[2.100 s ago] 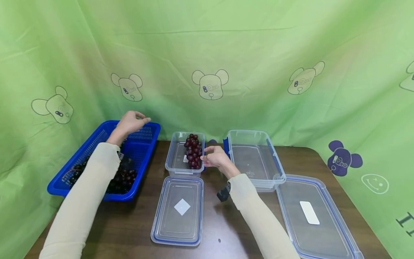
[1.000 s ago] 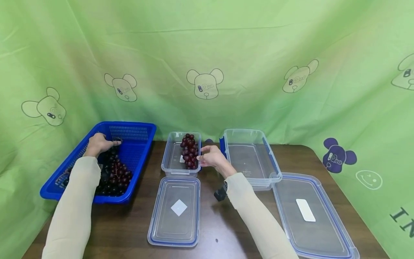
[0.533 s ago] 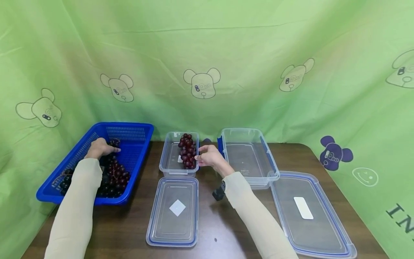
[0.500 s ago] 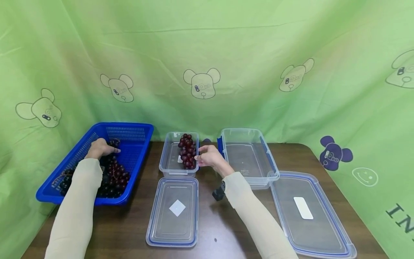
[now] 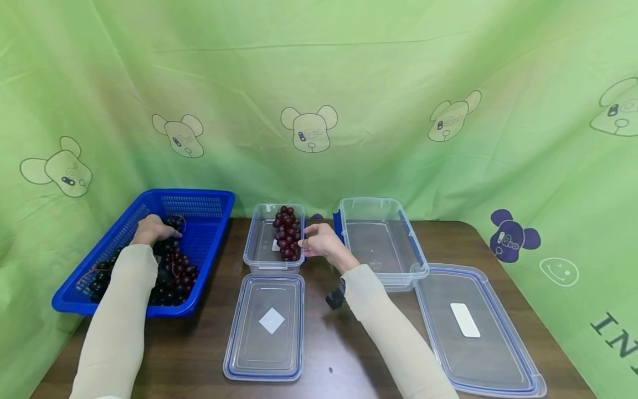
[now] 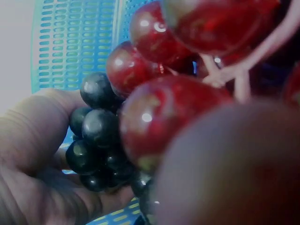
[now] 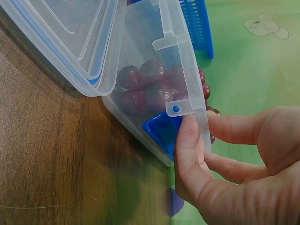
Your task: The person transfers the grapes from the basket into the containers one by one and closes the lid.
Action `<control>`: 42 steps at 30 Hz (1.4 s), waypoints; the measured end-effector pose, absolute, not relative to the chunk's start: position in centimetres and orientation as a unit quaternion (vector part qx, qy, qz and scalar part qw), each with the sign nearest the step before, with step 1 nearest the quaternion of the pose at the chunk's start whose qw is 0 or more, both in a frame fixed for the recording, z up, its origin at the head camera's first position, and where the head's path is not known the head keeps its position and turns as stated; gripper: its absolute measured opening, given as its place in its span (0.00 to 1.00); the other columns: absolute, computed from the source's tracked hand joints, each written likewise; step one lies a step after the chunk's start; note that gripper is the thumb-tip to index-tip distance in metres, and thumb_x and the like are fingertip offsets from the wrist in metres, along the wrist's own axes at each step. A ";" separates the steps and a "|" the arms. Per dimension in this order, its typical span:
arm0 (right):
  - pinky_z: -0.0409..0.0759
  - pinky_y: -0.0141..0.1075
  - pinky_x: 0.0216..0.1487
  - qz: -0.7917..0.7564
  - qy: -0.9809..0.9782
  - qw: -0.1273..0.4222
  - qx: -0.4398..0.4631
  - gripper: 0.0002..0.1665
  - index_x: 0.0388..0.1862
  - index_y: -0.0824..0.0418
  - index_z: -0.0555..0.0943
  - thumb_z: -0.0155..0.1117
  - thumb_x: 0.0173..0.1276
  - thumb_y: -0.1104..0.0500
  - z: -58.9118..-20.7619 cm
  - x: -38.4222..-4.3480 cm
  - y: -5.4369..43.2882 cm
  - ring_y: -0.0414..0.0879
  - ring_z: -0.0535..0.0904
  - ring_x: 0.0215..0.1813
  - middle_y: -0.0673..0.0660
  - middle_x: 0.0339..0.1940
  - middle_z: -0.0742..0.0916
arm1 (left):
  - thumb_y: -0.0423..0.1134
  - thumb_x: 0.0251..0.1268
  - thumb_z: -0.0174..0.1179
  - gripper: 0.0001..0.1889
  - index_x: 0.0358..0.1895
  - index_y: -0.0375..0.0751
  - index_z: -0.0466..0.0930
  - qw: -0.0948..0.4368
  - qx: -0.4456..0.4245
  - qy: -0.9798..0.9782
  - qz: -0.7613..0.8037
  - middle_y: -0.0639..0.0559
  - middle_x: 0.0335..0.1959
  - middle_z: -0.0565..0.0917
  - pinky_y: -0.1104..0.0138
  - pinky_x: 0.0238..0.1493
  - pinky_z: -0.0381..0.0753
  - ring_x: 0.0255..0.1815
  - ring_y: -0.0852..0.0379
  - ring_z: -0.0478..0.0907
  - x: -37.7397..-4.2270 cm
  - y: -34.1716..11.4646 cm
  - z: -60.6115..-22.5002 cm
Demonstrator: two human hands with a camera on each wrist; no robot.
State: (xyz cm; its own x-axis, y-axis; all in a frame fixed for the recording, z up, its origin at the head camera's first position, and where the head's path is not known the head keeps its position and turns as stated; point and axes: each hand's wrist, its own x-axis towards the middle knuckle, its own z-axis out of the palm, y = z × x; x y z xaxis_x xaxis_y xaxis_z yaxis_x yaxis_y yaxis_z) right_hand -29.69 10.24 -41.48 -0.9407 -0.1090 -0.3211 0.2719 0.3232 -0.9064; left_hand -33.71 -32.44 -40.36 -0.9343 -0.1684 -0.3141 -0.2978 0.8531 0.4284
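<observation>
In the head view my left hand [image 5: 151, 230] reaches into a blue plastic basket [image 5: 209, 230] at the left. Its thumb and fingers curl round a bunch of black grapes [image 6: 101, 129], as the left wrist view shows. Red grapes [image 6: 171, 117] fill the front of that view, and more dark bunches lie under the forearm. My right hand [image 5: 326, 242] pinches the side rim of a small clear food container [image 5: 261, 238], just above its blue clip [image 7: 164, 131]. Inside this container a bunch of red grapes [image 5: 288, 233] lies along the right wall.
A larger clear container [image 5: 384, 244] without grapes stands right of my right hand. The small blue-edged lid [image 5: 264, 352] lies in front of the small container, the large lid [image 5: 498, 354] at the right. A green printed cloth [image 5: 319, 66] hangs behind the table.
My left hand has come down from above the basket's far side and taken hold of black grapes inside. The right hand stays at the container's rim. The head view has shifted slightly.
</observation>
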 end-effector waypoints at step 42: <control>0.92 0.40 0.48 -0.587 0.792 0.160 0.052 0.30 0.70 0.74 0.72 0.66 0.71 0.74 -41.5 -29.8 10.1 0.44 0.84 0.30 0.65 0.42 0.87 | 0.54 0.72 0.66 0.21 0.51 0.44 0.68 0.106 -0.136 0.845 0.507 0.45 0.56 0.76 0.54 0.71 0.80 0.32 0.66 0.74 -32.9 -34.6 -38.3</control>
